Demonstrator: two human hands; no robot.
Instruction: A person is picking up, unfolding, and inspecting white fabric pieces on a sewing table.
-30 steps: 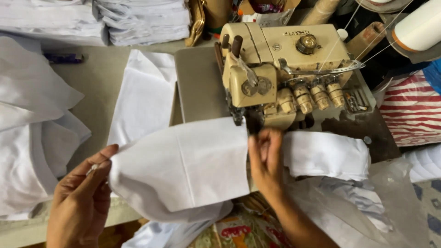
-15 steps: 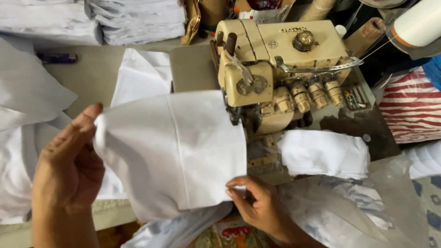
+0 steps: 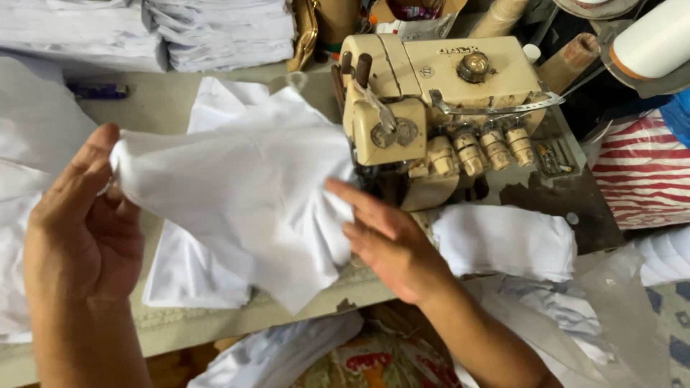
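Just beyond your right hand point(image 3: 392, 241) stands a cream overlock sewing machine point(image 3: 438, 108), its front close to your fingertips, with a row of tension knobs point(image 3: 489, 147) on its right side. To the right of that hand, a folded white piece point(image 3: 503, 241) lies on the dark machine bed. Farther right and beyond are a red-and-white striped bag point(image 3: 643, 172) and a large white thread cone point(image 3: 658, 39). Past your left hand point(image 3: 83, 223), at the far edge of the table point(image 3: 162, 108), sit stacks of folded white cloth point(image 3: 219, 29), and a small purple object point(image 3: 97, 91) lies near them. More white pieces point(image 3: 194, 269) lie flat on the table between and under your hands.

Your left hand is raised with the thumb up, pinching the left corner of a white fabric piece point(image 3: 244, 194) between thumb and fingers. The piece hangs across from that hand toward the machine, held off the table. Your right hand is open and flat, fingers stretched out together, lying against the cloth's right side near the machine's front, not gripping it.
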